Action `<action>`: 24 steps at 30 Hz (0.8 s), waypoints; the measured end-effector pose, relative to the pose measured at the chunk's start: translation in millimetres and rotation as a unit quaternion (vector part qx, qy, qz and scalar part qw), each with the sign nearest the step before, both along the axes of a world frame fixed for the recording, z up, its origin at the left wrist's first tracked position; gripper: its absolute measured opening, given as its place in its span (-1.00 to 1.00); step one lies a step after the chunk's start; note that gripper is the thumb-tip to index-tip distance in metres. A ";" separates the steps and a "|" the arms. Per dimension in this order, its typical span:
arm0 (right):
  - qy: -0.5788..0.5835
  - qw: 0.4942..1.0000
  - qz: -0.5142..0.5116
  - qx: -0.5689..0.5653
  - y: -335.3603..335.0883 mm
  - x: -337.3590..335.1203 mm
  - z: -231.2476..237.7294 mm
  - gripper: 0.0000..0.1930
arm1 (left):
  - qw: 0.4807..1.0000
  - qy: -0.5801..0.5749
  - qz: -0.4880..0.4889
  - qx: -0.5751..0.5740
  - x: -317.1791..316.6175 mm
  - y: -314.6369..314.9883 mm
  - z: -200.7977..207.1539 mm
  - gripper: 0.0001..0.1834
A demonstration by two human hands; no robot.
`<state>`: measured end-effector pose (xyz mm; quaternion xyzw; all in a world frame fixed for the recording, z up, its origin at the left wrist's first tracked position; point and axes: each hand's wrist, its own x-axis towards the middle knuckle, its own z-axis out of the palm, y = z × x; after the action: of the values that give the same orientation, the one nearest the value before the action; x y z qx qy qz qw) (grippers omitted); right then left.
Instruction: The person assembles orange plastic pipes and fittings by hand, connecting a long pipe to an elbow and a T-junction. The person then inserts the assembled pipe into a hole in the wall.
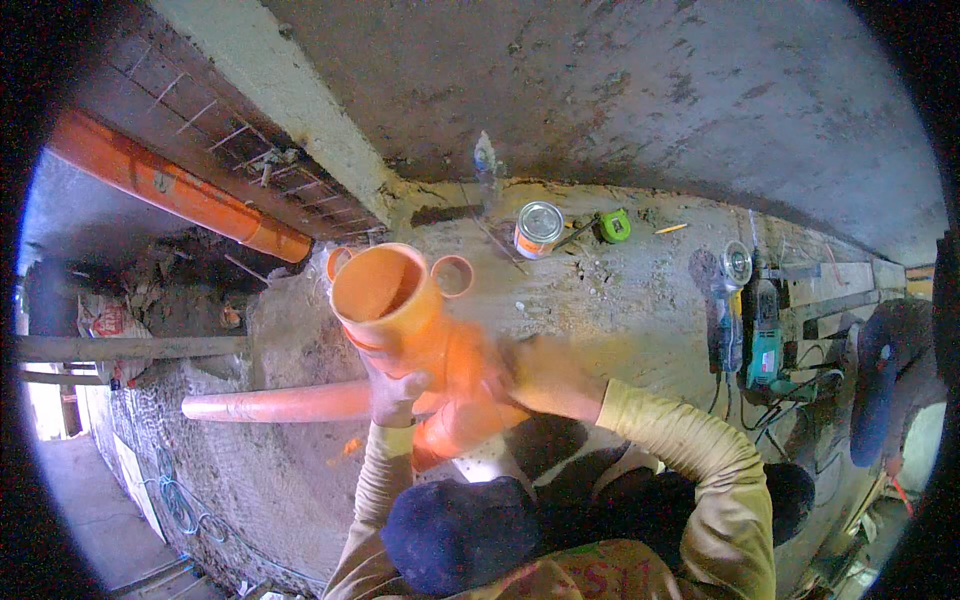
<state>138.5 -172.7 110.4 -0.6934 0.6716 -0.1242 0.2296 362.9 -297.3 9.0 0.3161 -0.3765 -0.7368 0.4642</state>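
Note:
An orange plastic pipe fitting [430, 345] stands tilted in front of me, its wide round mouth facing up and a branch on its right side. My left hand [396, 396] is closed around its lower left side. On the right, my right hand [548, 378] is at the branch, smeared by motion, so its fingers do not show clearly. A shorter orange pipe piece [465, 432] lies below the fitting, close to my knees. Behind my left hand a long orange pipe [275, 402] stretches to the left. A small orange ring [453, 277] lies beside the fitting's mouth.
Beyond the fitting are a metal can [540, 230], a green tape measure [614, 226] and a yellow pencil [671, 229]. To the right lie an angle grinder [733, 310] and a teal power tool [765, 340] with cables. Another orange pipe [180, 190] runs along the upper left.

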 end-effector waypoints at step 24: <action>-0.544 0.808 -0.182 0.133 2.4 -46.6 -11.7 -0.53 | 0.997 0.049 -0.001 0.052 20.6 -21.6 -10.5 -0.01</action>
<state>91.9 -170.2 98.7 -0.3400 0.5605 -0.4300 0.6208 383.5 -318.9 -1.5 0.3027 -0.3143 -0.7706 0.4645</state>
